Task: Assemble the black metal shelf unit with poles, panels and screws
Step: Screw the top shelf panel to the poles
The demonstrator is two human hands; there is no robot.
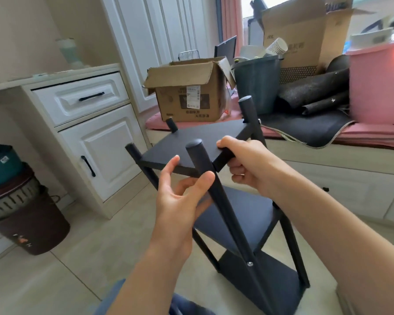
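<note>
Steadying shelf unit (243, 214) upright on floor: right hand (248, 164) grips top panel (191, 142) edge; left hand (180, 196), grip wide, brushes near pole (216, 201). Risk: unscrewed corner slips, panel tilts.

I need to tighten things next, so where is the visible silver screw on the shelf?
The silver screw sits low in the head view, on the nearest pole, just above the bottom panel.
</note>
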